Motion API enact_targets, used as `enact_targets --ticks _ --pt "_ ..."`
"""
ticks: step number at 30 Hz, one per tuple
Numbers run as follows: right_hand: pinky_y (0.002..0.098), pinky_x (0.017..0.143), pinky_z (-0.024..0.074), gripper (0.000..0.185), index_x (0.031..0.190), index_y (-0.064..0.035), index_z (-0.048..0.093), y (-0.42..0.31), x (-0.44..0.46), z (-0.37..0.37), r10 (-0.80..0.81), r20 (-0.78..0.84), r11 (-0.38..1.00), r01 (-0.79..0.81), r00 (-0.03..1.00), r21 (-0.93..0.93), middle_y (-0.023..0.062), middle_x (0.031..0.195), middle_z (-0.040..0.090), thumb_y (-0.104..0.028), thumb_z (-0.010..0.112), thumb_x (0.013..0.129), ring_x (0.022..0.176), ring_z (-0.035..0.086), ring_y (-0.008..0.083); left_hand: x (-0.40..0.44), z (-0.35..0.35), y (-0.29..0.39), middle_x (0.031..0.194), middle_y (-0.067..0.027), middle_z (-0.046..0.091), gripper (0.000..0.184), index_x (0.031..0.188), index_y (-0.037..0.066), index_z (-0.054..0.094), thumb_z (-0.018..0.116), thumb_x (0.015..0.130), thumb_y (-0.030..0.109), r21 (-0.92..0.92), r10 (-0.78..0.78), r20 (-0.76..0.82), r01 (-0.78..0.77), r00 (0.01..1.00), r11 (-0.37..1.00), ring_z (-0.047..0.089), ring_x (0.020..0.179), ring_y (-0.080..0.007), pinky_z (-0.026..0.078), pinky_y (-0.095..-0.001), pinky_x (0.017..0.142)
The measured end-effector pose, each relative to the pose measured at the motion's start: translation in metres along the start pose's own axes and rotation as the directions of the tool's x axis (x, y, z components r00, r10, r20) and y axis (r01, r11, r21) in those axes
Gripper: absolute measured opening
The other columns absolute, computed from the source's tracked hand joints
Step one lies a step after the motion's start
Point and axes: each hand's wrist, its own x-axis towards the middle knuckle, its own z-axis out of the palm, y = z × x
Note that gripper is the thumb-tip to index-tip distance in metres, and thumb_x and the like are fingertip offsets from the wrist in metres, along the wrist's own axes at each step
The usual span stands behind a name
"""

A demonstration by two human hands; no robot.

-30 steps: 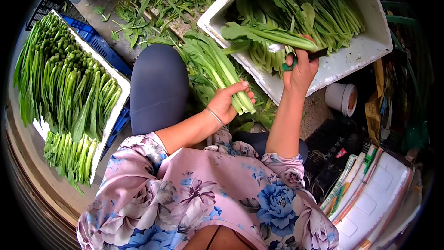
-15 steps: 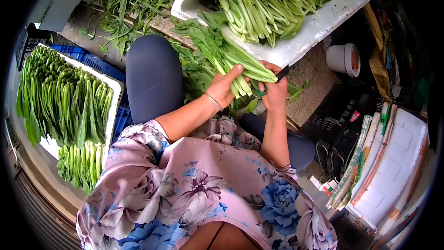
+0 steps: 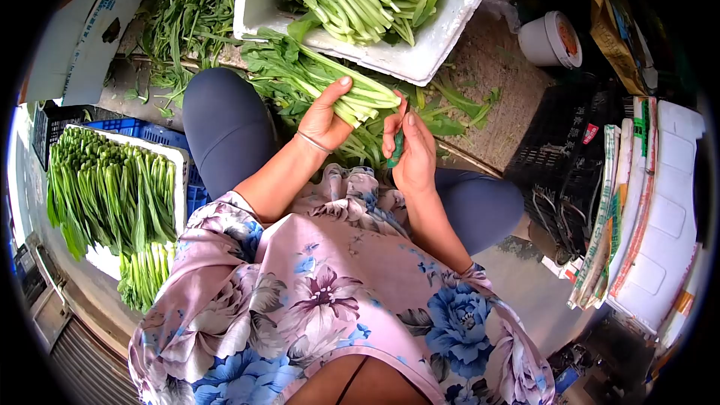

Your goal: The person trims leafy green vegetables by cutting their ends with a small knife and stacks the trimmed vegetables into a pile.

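Note:
My left hand (image 3: pixel 327 121) is closed around a bunch of leafy green vegetables (image 3: pixel 300 75), the thumb lying across the stems and the pale cut ends pointing right. Just right of those ends, my right hand (image 3: pixel 415 156) grips a small knife (image 3: pixel 396 147) by its green handle. Its blade is mostly hidden or edge-on, and the fingertips are close to the stem ends. Beyond both hands, a white foam box (image 3: pixel 420 67) holds a heap of similar long-stemmed greens (image 3: pixel 360 4).
Loose leaves (image 3: pixel 187 22) cover the ground ahead. On the left, a white tray of neatly stacked greens (image 3: pixel 112 187) rests by a blue crate (image 3: pixel 154 132). A white bucket (image 3: pixel 551 39), black crate (image 3: pixel 555 131) and stacked foam boxes (image 3: pixel 660 202) stand at right.
The knife's dark blade, which lay against the stem ends, has turned, and my right hand has drawn lower and left. The view has shifted, so the foam box sits farther left.

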Motion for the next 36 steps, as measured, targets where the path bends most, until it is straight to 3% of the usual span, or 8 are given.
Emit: enact_targets --ticks 17,21,23,27,29,31,33,36 --pt "0.0182 0.043 0.0299 0.032 0.116 -0.0076 0.05 0.019 0.014 -0.013 0.253 -0.066 0.948 -0.234 0.965 0.214 -0.004 0.06 0.037 -0.026 0.047 0.09 0.049 0.034 0.0053 0.0 -0.016 0.01 0.093 -0.0114 0.06 0.025 0.095 0.0 0.054 0.061 0.078 0.017 0.066 0.125 -0.068 -0.121 0.99 0.99 0.057 0.089 -0.0238 0.043 -0.0368 0.087" --pt "0.0179 0.04 0.0314 0.037 0.11 -0.0015 0.052 0.011 0.023 -0.001 0.208 -0.179 0.966 -0.231 0.962 -0.118 0.0022 0.07 0.054 -0.029 0.054 0.086 0.052 0.047 0.0061 -0.002 -0.023 0.011 0.092 -0.0105 0.059 0.029 0.101 -0.001 0.052 0.063 0.075 0.007 0.117 0.142 -0.126 -0.128 0.982 0.985 0.059 0.084 -0.0222 0.049 -0.0355 0.079" --pt "0.0183 0.039 0.0326 0.035 0.101 0.0028 0.055 0.016 0.028 -0.006 0.184 -0.149 0.971 -0.204 0.972 -0.126 0.0074 0.074 0.058 -0.026 0.059 0.082 0.053 0.051 0.0083 -0.004 -0.023 0.01 0.096 -0.0105 0.059 0.031 0.1 0.0 0.052 0.063 0.078 0.018 0.247 0.189 -0.09 -0.162 0.978 0.956 0.057 0.09 -0.022 0.044 -0.0353 0.085" --pt "0.0184 0.044 0.0361 0.027 0.094 0.0016 0.058 0.015 0.036 0.006 0.102 -0.147 0.989 -0.117 0.984 -0.096 0.0062 0.067 0.058 -0.02 0.064 0.079 0.053 0.052 0.0087 -0.009 -0.02 0.009 0.104 -0.0099 0.056 0.06 0.11 0.001 0.047 0.066 0.071 0.042 0.171 0.263 -0.023 -0.255 0.965 0.952 0.054 0.097 -0.0224 0.041 -0.0362 0.089" --pt "0.0186 0.052 0.0402 0.021 0.088 0.001 0.06 0.014 0.039 0.017 -0.113 -0.05 0.905 0.082 0.992 -0.416 0.0046 0.067 0.058 -0.016 0.066 0.077 0.058 0.052 0.0079 -0.008 -0.027 0.006 0.105 -0.01 0.056 0.069 0.112 0.001 0.045 0.065 0.067 0.049 0.173 0.255 0.005 -0.252 0.967 0.952 0.053 0.099 -0.0229 0.039 -0.037 0.091" --pt "0.022 0.06 0.0431 0.02 0.085 0.0018 0.061 0.016 0.044 0.022 -0.309 0.158 0.637 0.327 0.938 -0.698 0.0034 0.074 0.059 -0.01 0.069 0.072 0.066 0.053 0.0083 -0.008 -0.036 0.003 0.105 -0.0097 0.056 0.069 0.113 0.002 0.046 0.064 0.067 0.05 0.064 0.176 0.08 -0.181 0.981 0.981 0.053 0.099 -0.0221 0.04 -0.0361 0.09" --pt "0.0237 0.061 0.0439 0.021 0.086 0.0016 0.061 0.01 0.045 0.029 -0.323 0.355 0.422 0.469 0.877 -0.776 0.0041 0.077 0.059 -0.009 0.071 0.07 0.069 0.055 0.0096 -0.015 -0.023 0.01 0.101 -0.0097 0.057 0.059 0.111 0.004 0.047 0.064 0.072 0.044 0.025 0.19 0.115 -0.194 0.975 0.981 0.054 0.096 -0.0216 0.042 -0.0352 0.088" --pt "0.025 0.061 0.0448 0.02 0.087 0.0 0.062 0.008 0.056 0.027 -0.203 0.584 0.493 0.598 0.786 -0.632 0.0055 0.076 0.06 -0.008 0.069 0.07 0.068 0.057 0.0129 -0.016 -0.023 0.018 0.095 -0.009 0.057 0.029 0.104 0.007 0.047 0.059 0.078 0.007 0.013 0.234 -0.141 -0.234 0.962 0.972 0.055 0.088 -0.0221 0.046 -0.0363 0.08"
